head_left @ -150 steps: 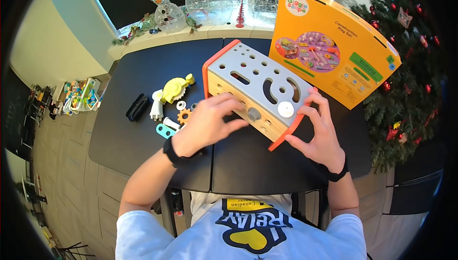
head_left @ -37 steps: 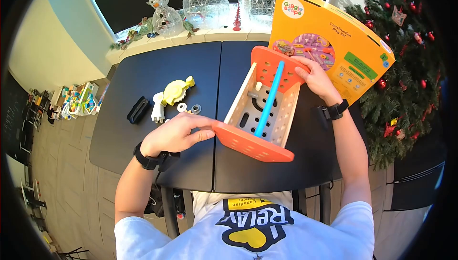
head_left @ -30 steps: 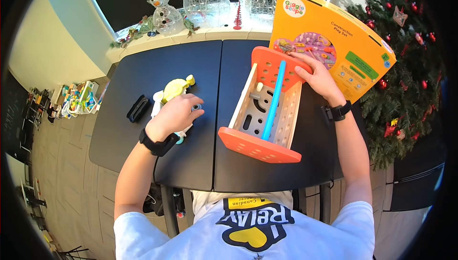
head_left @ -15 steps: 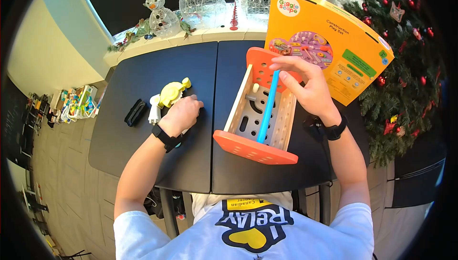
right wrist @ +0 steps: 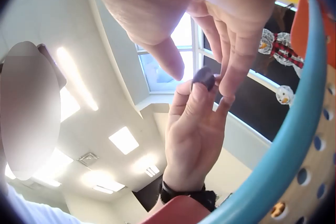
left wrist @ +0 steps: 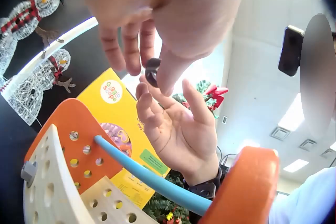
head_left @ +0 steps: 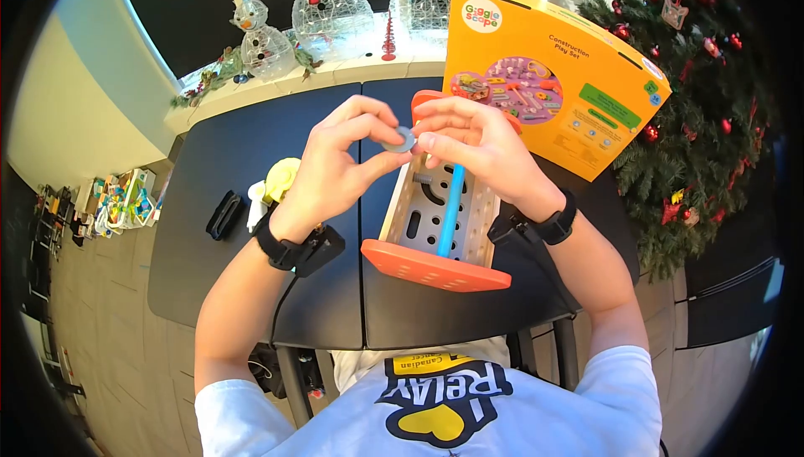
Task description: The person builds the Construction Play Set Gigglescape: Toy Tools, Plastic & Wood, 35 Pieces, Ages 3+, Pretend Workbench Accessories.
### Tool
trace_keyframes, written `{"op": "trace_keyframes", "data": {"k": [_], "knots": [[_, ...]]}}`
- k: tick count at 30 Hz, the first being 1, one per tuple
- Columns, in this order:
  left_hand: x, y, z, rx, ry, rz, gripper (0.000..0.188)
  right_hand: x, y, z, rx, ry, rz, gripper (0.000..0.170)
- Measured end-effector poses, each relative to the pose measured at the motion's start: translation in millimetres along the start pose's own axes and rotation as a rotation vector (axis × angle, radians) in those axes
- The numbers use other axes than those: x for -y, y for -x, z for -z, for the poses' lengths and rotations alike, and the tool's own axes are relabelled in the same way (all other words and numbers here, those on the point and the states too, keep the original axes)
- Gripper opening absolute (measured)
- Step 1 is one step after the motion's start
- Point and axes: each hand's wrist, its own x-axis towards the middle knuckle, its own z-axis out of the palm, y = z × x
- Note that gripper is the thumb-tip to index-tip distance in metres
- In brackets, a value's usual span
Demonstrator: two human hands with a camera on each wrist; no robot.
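Note:
Between thumb and fingers, my left hand [head_left: 335,160] pinches a round grey toy nut [head_left: 401,139], held up above the far end of a wooden toy toolbox [head_left: 402,214]. My right hand [head_left: 490,151] faces it with fingers extended, its fingertips right beside the nut; in the right wrist view the nut [right wrist: 203,77] appears dark below those fingers. The toolbox has orange end panels [head_left: 435,267], a blue handle bar [head_left: 452,210] and a holed grey base. A grey bolt [head_left: 422,179] pokes into it through the left side wall, its head [left wrist: 29,171] outside.
Yellow and white toy pieces [head_left: 282,179] lie left on the black table, partly hidden by my left arm. A black oblong object [head_left: 224,216] lies further left. The yellow play set box [head_left: 569,80] stands behind the toolbox, with a decorated tree [head_left: 695,139] to the right.
The toolbox has been turned over, open side up. My left hand has taken the nut from the loose parts and brought it over the toolbox; my right hand has left the end panel.

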Motion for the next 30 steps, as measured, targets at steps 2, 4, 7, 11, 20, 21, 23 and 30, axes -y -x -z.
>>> {"op": "trace_keyframes", "data": {"k": [2,4,7,11,20,21,23,30], "knots": [[-5,-8,-3,-0.023,-0.013,-0.071,0.018,0,-2,-4,-0.017,-0.018,-0.033,0.052],[-7,-14,-9,-0.055,0.026,-0.098,0.020,-2,-3,-7,0.000,-0.105,-0.006,0.053],[-3,-16,-17,-0.121,-0.024,-0.125,0.022,-11,-6,-8,-0.038,-0.171,0.025,0.051],[0,-14,-23,-0.129,-0.168,-0.153,0.028,-13,-2,-11,-0.201,-0.120,0.084,0.043],[37,13,-27,0.105,-0.263,0.229,0.030,-31,17,37,-0.448,-0.416,-0.185,0.026],[41,17,-31,0.095,-0.258,0.262,0.032,-39,20,40,-0.482,-0.457,-0.205,0.025],[48,23,-38,0.068,-0.254,0.330,0.036,-59,29,42,-0.525,-0.380,-0.257,0.023],[48,22,-44,0.188,-0.097,0.608,0.050,-68,22,37,-0.137,0.326,-0.494,0.031]]}}
